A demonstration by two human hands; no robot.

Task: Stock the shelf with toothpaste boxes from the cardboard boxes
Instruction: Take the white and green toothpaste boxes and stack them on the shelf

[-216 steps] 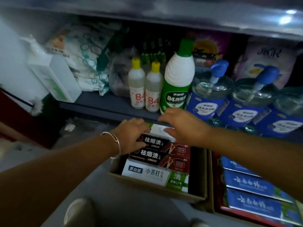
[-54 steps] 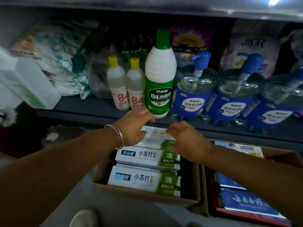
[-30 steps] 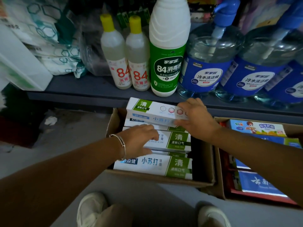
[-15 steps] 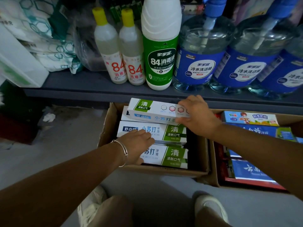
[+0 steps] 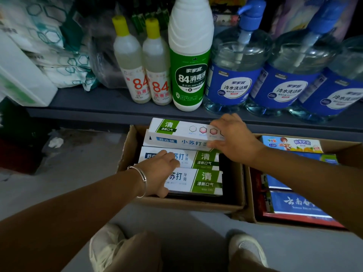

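Progress: early, by my judgement. No toothpaste is visible on the shelf [image 5: 102, 107]; what stands there is 2 small yellow-capped bottles [image 5: 135, 61], 1 tall green-and-white disinfectant bottle [image 5: 189, 61] and 3 clear pump jugs [image 5: 235, 71] with blue labels. Nearly all the stocking looks left to do.

Left cardboard box [image 5: 182, 205] on the floor, just below the shelf edge: at least 3 white-and-green toothpaste boxes remain flat inside it. Right cardboard box [image 5: 249, 193] alongside holds blue and red cartons, apparently untouched.

Right hand [image 5: 235, 140]: fingers and thumb curled round the right end of the raised toothpaste box [image 5: 176, 134], which is lifted at the far side of the left carton, tilted. It may be 2 boxes held together; cannot tell.

Left hand [image 5: 159, 171]: fingers straight, lying flat on the flat-lying toothpaste boxes [image 5: 204, 173], gripping nothing. Silver bangle [image 5: 140, 181] at the wrist.

Materials: toothpaste boxes are long rectangular cartons of smooth printed card, sharp-edged. Cardboard boxes are plain brown corrugated, flaps open. Shelf is a dark, matte board. Jugs are rounded, transparent plastic.
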